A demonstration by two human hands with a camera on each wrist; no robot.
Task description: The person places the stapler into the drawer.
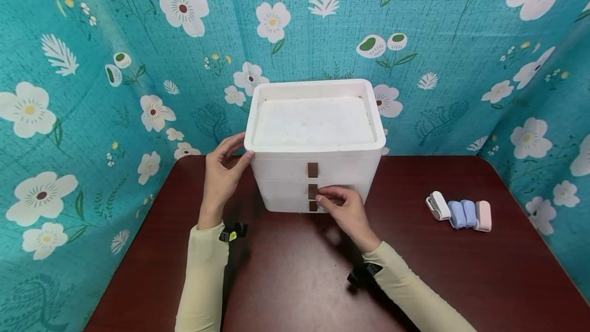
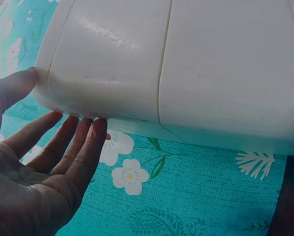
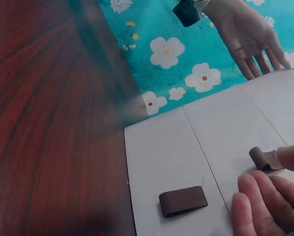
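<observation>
A white drawer unit (image 1: 281,170) with a rimmed top stands on the table, three brown pull tabs down its front. My left hand (image 1: 221,173) steadies its left side: the thumb touches the upper front corner and the straight fingertips (image 2: 98,129) rest along the side wall. With my right hand (image 1: 346,211) I pinch the middle pull tab (image 3: 259,158) between thumb and fingers. Below it is the bottom pull tab (image 3: 183,201). The top pull tab (image 1: 313,170) hangs above my right hand. All the drawers look closed.
On the right of the dark red table (image 1: 295,270) lie a white stapler-like item (image 1: 439,205), blue ones (image 1: 457,214) and a pink one (image 1: 483,215), side by side. A teal flowered cloth (image 1: 299,40) hangs behind the unit and along both sides.
</observation>
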